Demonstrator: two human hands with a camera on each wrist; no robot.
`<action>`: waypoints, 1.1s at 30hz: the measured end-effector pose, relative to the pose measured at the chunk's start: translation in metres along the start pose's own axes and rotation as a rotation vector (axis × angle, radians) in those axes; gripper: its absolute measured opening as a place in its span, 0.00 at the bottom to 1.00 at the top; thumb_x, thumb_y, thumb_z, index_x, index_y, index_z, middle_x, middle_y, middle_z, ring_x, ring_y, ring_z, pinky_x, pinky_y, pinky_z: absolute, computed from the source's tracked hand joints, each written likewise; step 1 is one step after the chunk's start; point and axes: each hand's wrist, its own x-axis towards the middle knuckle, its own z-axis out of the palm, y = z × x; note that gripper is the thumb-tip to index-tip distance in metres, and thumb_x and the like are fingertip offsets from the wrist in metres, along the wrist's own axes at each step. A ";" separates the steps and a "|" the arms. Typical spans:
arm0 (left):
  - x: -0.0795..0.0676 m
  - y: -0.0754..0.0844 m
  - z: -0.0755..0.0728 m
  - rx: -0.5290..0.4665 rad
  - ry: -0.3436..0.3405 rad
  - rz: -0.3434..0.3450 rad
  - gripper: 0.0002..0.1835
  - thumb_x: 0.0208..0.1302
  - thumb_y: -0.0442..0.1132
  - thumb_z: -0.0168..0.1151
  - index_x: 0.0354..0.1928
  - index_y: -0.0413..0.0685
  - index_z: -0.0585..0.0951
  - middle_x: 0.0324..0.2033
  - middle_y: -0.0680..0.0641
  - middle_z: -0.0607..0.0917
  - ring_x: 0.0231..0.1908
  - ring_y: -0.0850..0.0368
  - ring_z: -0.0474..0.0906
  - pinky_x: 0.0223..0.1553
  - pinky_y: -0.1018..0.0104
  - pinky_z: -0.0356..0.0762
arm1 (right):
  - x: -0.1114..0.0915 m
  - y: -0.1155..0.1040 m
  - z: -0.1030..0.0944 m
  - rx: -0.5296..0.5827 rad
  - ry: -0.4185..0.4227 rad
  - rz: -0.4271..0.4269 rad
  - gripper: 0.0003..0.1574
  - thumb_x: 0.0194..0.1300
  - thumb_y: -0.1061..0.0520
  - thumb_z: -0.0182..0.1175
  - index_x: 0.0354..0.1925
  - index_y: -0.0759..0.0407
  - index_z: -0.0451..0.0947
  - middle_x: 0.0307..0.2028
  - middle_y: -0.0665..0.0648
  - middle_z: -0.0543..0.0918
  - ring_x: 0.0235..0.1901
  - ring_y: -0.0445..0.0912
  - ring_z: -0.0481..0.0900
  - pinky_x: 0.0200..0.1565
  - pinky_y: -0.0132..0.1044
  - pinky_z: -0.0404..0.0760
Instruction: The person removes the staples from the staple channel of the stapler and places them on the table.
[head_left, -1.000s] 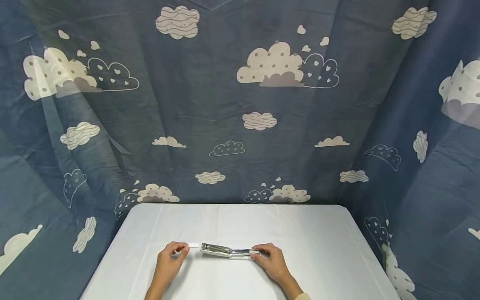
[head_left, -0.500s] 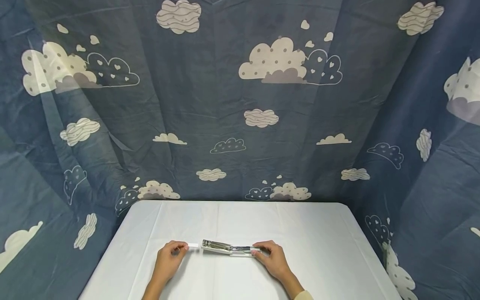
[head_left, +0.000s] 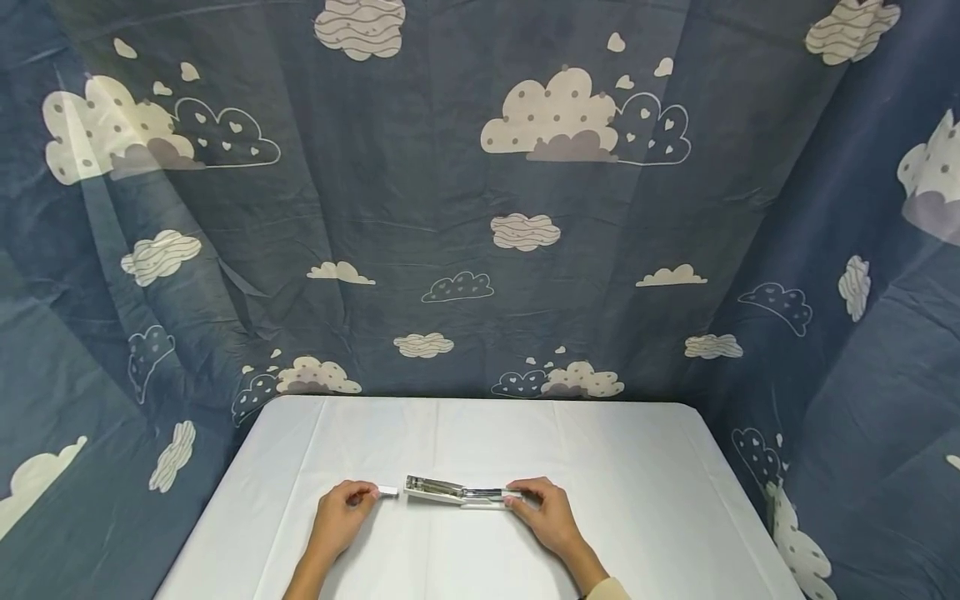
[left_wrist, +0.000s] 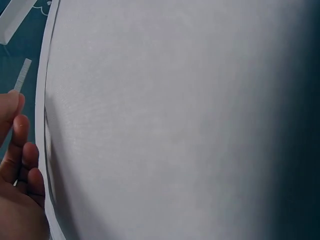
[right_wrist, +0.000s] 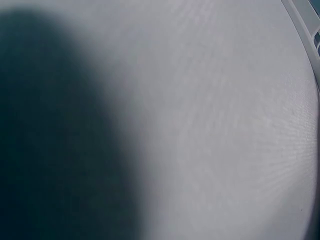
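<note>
In the head view, my left hand (head_left: pixel 341 515) pinches a short strip of staples (head_left: pixel 387 492) between thumb and fingertips. Fine ridges show along the staple strip (left_wrist: pixel 23 74) in the left wrist view, where the other fingers are curled below the thumb. To its right, an opened white stapler (head_left: pixel 437 490) has its metal inner parts exposed, and a small gap separates it from the strip. My right hand (head_left: pixel 551 517) grips the stapler's right end with thumb and fingers, hiding that end. The right wrist view does not show the right hand.
Both hands are over a white-covered table (head_left: pixel 480 442). A dark blue cloud-patterned curtain (head_left: pixel 420 192) hangs behind the table and along both sides. A dark blur (right_wrist: pixel 55 140) fills the left of the right wrist view.
The strip of staples turns slightly in the left fingers, showing more of its grey side. The right hand keeps its grip on the stapler. The head view shifts a little.
</note>
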 end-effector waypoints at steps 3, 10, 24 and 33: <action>0.000 -0.001 0.001 0.008 -0.013 -0.008 0.04 0.60 0.41 0.76 0.36 0.53 0.90 0.29 0.58 0.84 0.33 0.64 0.75 0.39 0.68 0.74 | 0.000 -0.001 -0.001 0.010 -0.008 0.014 0.14 0.57 0.45 0.76 0.43 0.40 0.89 0.43 0.42 0.88 0.49 0.41 0.82 0.58 0.40 0.80; 0.000 0.000 0.002 0.043 -0.038 -0.024 0.06 0.62 0.44 0.74 0.35 0.49 0.89 0.29 0.56 0.84 0.33 0.63 0.74 0.38 0.68 0.73 | -0.002 -0.003 -0.002 0.015 -0.005 -0.002 0.14 0.59 0.45 0.76 0.43 0.43 0.89 0.43 0.44 0.89 0.48 0.43 0.83 0.57 0.39 0.81; 0.002 0.003 0.002 0.108 -0.019 0.006 0.04 0.59 0.40 0.75 0.32 0.48 0.89 0.26 0.56 0.82 0.31 0.62 0.73 0.35 0.68 0.71 | -0.001 -0.003 -0.003 0.014 -0.024 0.030 0.14 0.58 0.46 0.76 0.44 0.39 0.89 0.43 0.41 0.88 0.49 0.40 0.82 0.59 0.40 0.80; 0.002 0.004 -0.001 0.097 -0.057 -0.031 0.04 0.62 0.39 0.74 0.31 0.49 0.89 0.26 0.54 0.82 0.30 0.61 0.72 0.33 0.69 0.69 | -0.001 -0.001 -0.002 -0.006 -0.012 0.008 0.14 0.58 0.46 0.76 0.44 0.40 0.89 0.43 0.41 0.88 0.49 0.41 0.82 0.58 0.40 0.80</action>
